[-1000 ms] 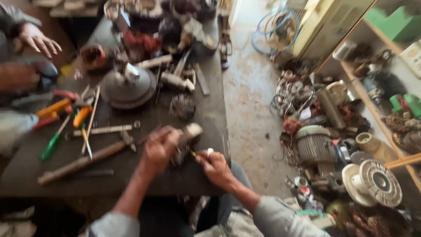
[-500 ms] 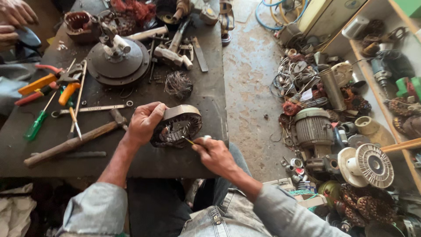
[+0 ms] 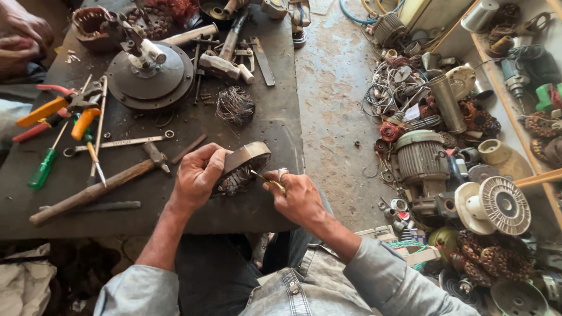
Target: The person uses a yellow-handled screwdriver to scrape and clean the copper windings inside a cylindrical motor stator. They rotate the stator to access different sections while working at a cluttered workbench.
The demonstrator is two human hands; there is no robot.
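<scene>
My left hand (image 3: 198,176) grips a round metal motor stator (image 3: 244,164) and tilts it on edge at the front of the dark workbench (image 3: 175,202). My right hand (image 3: 294,194) pinches a thin yellow-handled pointed tool (image 3: 264,177) whose tip pokes into the stator's windings. A ring shows on one finger of my right hand. Both forearms wear grey denim sleeves.
A hammer (image 3: 99,185), spanner (image 3: 120,143), green screwdriver (image 3: 48,164), orange pliers (image 3: 54,107), a round motor housing (image 3: 149,73) and a wad of wire (image 3: 235,105) lie on the bench. Another person's hands (image 3: 23,36) rest at far left. Motors and fan parts (image 3: 422,155) crowd the floor right.
The view has tilted down and closer. My left hand has stood the stator more on edge, and my right hand's tool tip has gone into the windings.
</scene>
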